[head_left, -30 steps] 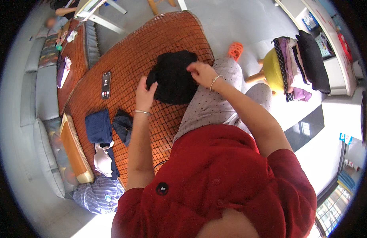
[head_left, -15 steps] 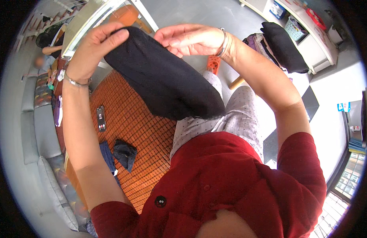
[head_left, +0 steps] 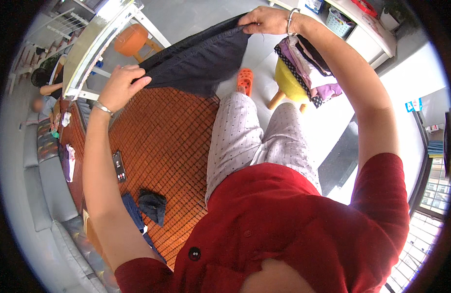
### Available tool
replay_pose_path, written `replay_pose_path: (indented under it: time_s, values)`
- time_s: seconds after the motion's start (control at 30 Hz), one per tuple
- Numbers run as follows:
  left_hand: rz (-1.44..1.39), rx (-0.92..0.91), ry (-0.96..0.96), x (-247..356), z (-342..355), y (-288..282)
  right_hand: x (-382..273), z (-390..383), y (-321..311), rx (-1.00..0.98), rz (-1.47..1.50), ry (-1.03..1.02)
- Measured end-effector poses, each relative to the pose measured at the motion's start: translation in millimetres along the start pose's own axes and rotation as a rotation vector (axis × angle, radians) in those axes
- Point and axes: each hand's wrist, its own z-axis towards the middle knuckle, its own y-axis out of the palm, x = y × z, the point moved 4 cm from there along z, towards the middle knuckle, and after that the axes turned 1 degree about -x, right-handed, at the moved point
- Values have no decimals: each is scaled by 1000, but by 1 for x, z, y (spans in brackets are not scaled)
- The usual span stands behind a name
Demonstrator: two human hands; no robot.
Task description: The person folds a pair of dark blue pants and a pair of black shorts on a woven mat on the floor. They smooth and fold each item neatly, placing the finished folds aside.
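A black cloth (head_left: 191,61) is stretched in the air ahead of me. My left hand (head_left: 128,83) grips its left end, fingers curled over the edge. My right hand (head_left: 259,22) pinches its upper right end, higher up. Below lie an orange woven mat (head_left: 162,136) on the seat, a phone (head_left: 119,166) at its left, a dark folded garment (head_left: 151,205) and a navy cloth (head_left: 131,210) beside my left forearm.
A yellow stool (head_left: 289,80) carries folded clothes at right, near an orange clog (head_left: 244,80) on my foot. A white-framed table (head_left: 79,73), orange stool (head_left: 130,39), grey sofa (head_left: 54,185) and another person (head_left: 47,97) are left. A white cabinet (head_left: 362,34) stands back right.
The black cloth went from lying on the mat to being lifted. Both hands have since moved apart, the right up and rightward, the left slightly down, stretching the cloth out.
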Motion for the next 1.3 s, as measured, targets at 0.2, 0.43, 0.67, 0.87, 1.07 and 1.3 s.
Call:
replay_pose_path:
  time_s: [0.2,0.43,0.67,0.87,1.07,1.3]
  values:
    - [200,43,-11,43,-11,42,-22,-15,32,127,-307,-190]
    - [-36,-398,-235,118,-71,197,-105,-100,211,-310,-279,-265]
    - [-244,-122,-348,152,-67,227,-124,-128,247,128,19,-19]
    - [-383,88,-186,149,-23,228,-145,-121,245,333,132,70]
    - [-489,301,-281,106,5,203,-158,-89,253,328,-31,8]
    - [-190,576,-517,-5,-6,52,-123,-72,196,-100,-502,-107]
